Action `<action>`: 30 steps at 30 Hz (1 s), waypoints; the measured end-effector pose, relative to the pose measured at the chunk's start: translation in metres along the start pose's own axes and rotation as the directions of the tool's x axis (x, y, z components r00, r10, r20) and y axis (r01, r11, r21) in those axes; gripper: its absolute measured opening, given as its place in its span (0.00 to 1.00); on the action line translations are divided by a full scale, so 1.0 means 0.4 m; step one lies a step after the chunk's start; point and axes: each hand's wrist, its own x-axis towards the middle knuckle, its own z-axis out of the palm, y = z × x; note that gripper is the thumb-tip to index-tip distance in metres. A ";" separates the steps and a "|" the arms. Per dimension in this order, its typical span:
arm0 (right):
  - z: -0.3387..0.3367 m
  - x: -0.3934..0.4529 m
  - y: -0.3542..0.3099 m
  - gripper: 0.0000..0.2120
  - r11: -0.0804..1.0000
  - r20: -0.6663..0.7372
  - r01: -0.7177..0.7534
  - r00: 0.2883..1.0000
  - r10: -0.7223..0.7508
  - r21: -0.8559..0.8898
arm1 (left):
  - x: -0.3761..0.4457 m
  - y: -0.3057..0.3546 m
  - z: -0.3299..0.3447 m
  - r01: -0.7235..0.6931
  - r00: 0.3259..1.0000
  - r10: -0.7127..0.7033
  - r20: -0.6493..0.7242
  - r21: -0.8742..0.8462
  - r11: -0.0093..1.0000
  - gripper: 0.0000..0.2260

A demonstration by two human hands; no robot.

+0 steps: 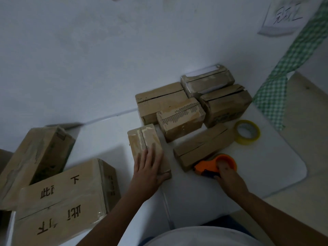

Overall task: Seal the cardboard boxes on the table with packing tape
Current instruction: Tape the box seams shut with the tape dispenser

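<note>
My left hand (148,163) lies flat on the small brown cardboard box (147,146) at the worktop's centre; my right hand (229,176), at four o'clock, is wrapped around the orange plastic tape dispenser (215,165). The flaps' centre seam looks slightly open, so I'd expect crooked tape if the box slides on the smooth white worktop (195,201).

White wall (88,50) behind, scuffed. Paper sheet (282,16) with handwritten characters fixed to wall, upper right, lower edge curling. Green-and-white checked cloth (273,98) hanging diagonally at right, reaching down past table edge. Pale wooden surface (305,107) beyond cloth.
</note>
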 end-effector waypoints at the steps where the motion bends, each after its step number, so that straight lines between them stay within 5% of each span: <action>1: -0.001 0.000 0.001 0.12 0.999 0.013 0.017 1.000 -0.017 -0.034 | 0.013 0.027 -0.015 -0.032 0.999 0.031 -0.034 -0.021 0.999 0.34; 3: -0.001 0.006 -0.004 0.15 0.995 0.050 0.041 0.998 -0.036 -0.096 | 0.047 0.093 -0.023 -0.183 0.980 0.184 -0.079 0.012 0.983 0.31; 5: 0.002 0.012 -0.014 0.17 0.991 0.071 0.058 0.996 -0.050 -0.122 | 0.089 0.155 -0.007 -0.307 0.951 0.306 0.046 0.013 0.952 0.29; 9: -0.001 0.020 -0.026 0.17 0.988 0.080 0.039 0.996 -0.027 -0.151 | 0.152 0.219 0.033 -0.298 0.916 0.263 0.304 0.074 0.952 0.30; 16: -0.018 -0.026 0.051 0.17 0.953 0.154 0.088 0.987 -0.044 -0.289 | 0.155 0.224 0.070 -0.299 0.890 0.234 0.392 0.112 0.948 0.33; 22: -0.081 -0.079 0.126 0.21 0.992 0.124 0.123 0.985 -0.117 -0.038 | 0.169 0.236 0.049 -0.226 0.877 0.224 0.425 -0.045 0.973 0.34; 24: -0.100 -0.071 0.103 0.21 0.993 0.040 0.117 0.992 -0.118 0.029 | 0.178 0.244 0.015 -0.078 0.919 0.182 0.351 -0.289 0.954 0.29; 25: -0.111 -0.065 0.084 0.20 0.990 0.010 0.127 0.992 -0.128 0.067 | 0.180 0.243 -0.005 0.057 0.946 0.099 0.308 -0.459 0.886 0.26; 27: -0.135 -0.053 0.042 0.19 0.973 -0.023 0.167 0.986 -0.166 0.157 | 0.175 0.230 -0.047 0.307 0.944 -0.092 0.317 -0.743 0.595 0.21; 29: -0.160 -0.047 -0.005 0.16 0.944 -0.051 0.219 0.976 -0.213 0.247 | 0.162 0.214 -0.089 0.462 0.885 -0.182 0.429 -0.859 0.220 0.17; 30: -0.171 -0.044 -0.029 0.16 0.926 -0.065 0.243 0.970 -0.234 0.287 | 0.155 0.200 -0.104 0.501 0.858 -0.192 0.476 -0.858 0.111 0.17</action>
